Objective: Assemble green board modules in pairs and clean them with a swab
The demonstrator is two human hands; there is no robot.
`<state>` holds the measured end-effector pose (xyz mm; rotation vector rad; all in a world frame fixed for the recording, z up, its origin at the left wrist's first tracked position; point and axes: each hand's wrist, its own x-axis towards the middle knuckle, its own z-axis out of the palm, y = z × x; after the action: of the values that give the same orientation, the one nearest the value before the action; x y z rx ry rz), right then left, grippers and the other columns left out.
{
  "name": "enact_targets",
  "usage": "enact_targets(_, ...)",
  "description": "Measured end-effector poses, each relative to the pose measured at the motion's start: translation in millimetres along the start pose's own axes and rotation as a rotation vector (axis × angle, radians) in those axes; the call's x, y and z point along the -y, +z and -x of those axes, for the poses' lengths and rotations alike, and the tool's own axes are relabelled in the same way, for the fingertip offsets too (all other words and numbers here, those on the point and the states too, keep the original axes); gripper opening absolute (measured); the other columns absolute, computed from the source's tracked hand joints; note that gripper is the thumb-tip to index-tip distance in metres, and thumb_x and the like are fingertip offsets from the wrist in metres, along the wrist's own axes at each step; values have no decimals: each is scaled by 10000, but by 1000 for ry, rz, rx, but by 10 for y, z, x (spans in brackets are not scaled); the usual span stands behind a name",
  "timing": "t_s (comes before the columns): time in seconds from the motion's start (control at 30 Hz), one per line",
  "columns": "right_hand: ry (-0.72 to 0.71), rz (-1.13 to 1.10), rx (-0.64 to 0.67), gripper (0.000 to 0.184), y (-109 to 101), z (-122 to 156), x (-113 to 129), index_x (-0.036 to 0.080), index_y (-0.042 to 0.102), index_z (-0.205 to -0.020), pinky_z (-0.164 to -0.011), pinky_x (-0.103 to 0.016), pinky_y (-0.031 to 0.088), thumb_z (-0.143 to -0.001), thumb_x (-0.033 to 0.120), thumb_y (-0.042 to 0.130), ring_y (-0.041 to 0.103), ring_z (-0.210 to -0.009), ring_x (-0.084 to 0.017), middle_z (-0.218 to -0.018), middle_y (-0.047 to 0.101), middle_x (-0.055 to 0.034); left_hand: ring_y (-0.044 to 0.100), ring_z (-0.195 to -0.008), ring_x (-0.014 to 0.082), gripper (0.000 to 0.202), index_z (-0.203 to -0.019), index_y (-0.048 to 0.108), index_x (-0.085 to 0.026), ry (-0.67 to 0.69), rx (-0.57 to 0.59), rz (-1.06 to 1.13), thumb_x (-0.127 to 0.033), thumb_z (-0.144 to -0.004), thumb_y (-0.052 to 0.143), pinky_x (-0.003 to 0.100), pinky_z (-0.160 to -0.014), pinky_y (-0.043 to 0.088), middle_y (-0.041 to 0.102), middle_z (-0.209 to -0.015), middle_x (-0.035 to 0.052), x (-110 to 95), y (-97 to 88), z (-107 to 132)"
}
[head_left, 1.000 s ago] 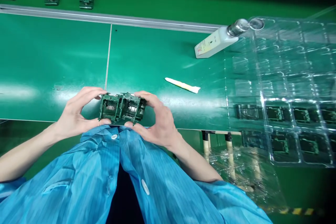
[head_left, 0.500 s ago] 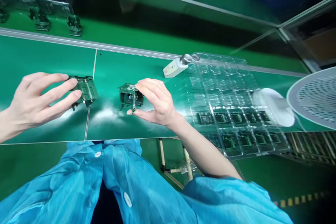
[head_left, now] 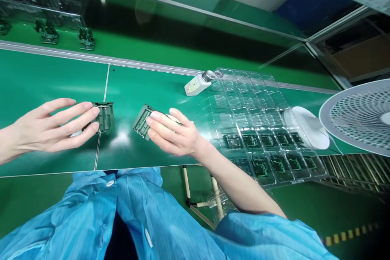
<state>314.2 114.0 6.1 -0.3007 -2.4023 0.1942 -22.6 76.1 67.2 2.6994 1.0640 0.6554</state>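
Note:
At the left of the bench, my left hand [head_left: 62, 124] has its fingers over the edge of a dark grey-green slotted module [head_left: 106, 118], a boxy part with rails and thin metal rods. My left thumb is mostly hidden beneath. Near the middle, my right hand [head_left: 175, 132] grips a second similar slotted module [head_left: 142, 122], tilted with its railed face towards me. My right fingers cover its right side. A small gap of green bench top separates the two modules.
Right of my hands stands a white bottle [head_left: 196, 85] with a metal cap. Beyond it, a clear compartment tray [head_left: 243, 118] holds several dark green parts in its near rows. A white fan [head_left: 356, 115] stands at the right. Several small mechanisms [head_left: 87, 38] sit on the far green strip.
My right hand has turned its module, so the railed face now shows instead of the open frame side. The left module now faces up more squarely. My view has shifted slightly.

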Motion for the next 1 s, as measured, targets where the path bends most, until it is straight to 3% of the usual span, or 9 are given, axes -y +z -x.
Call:
enact_targets(0.13, 89, -164, 176, 218, -73, -44, -4, 426, 706, -954, -985, -409, 599, -867, 227, 679, 735, -1033, -173, -1031, 767, 106, 750, -758, 206, 231, -840, 742, -336, -166, 44, 123, -311, -650, 871, 445, -937, 595, 790, -901, -25, -44, -17, -33)
enact_targets(0.23, 134, -174, 184, 185, -110, -32, -9, 433, 711, -943, -910, -373, 627, -856, 270, 703, 751, -973, -168, -987, 771, 104, 749, -730, 226, 307, -780, 726, -318, -272, 17, 214, -288, -550, 928, 486, -942, 595, 788, -849, -12, -51, -19, -37)
enact_targets(0.3, 113, -166, 64, 190, -83, 22, -12, 412, 704, -932, -875, -380, 629, -826, 258, 737, 751, -972, -181, -1006, 770, 92, 753, -769, 235, 302, -764, 709, -312, -238, 2, 200, -268, -554, 922, 494, -939, 596, 789, -859, -11, -31, 12, -17)
enact_targets(0.4, 88, -148, -282, 334, 99, 115, 12, 357, 665, -1001, -989, -487, 559, -729, 257, 831, 724, -1057, -233, -1104, 752, 33, 750, -925, 274, 271, -765, 681, -289, -131, -86, 123, -312, -602, 896, 539, -1006, 551, 788, -943, 13, -12, 152, 42)
enact_targets(0.5, 442, -357, -643, 558, 408, 105, 96, 290, 607, -1097, -1015, -504, 533, -622, 322, 898, 706, -1064, -254, -1119, 731, -35, 718, -1027, 311, 446, -835, 673, -262, -227, -286, 133, -421, -513, 937, 570, -1101, 464, 769, -996, 45, -101, 399, 85)
enact_targets(0.6, 937, -941, -856, 450, 707, -33, 198, 240, 599, -1039, -878, -416, 605, -720, 486, 798, 724, -954, -223, -995, 737, -40, 711, -970, 272, 532, -972, 667, -242, -575, -554, 507, -482, -560, 903, 496, -1023, 532, 738, -988, 47, -302, 655, 47)
enact_targets(0.73, 1103, -1589, -928, 476, 958, -257, 305, 206, 652, -946, -938, -485, 592, -853, 664, 561, 722, -1009, -256, -999, 761, -84, 690, -940, 231, 489, -1027, 670, -230, -1027, -708, 1441, -659, -797, 617, 409, -857, 600, 708, -1056, 87, -531, 879, -99)
enact_targets(0.83, 1113, -1872, -964, 486, 1040, -369, 379, 203, 683, -948, -1048, -481, 535, -835, 667, 588, 711, -1053, -253, -1022, 768, -76, 669, -987, 205, 499, -1045, 677, -229, -1083, -768, 1682, -664, -829, 562, 352, -884, 589, 695, -1068, 93, -608, 984, -178)
enact_targets(1.0, 1105, -1879, -991, 415, 1079, -392, 433, 209, 656, -990, -1048, -496, 531, -833, 593, 633, 707, -1066, -258, -1062, 753, -71, 648, -1112, 210, 511, -1078, 678, -229, -1083, -713, 1657, -659, -883, 482, 368, -1009, 545, 691, -1133, 104, -609, 1034, -148)
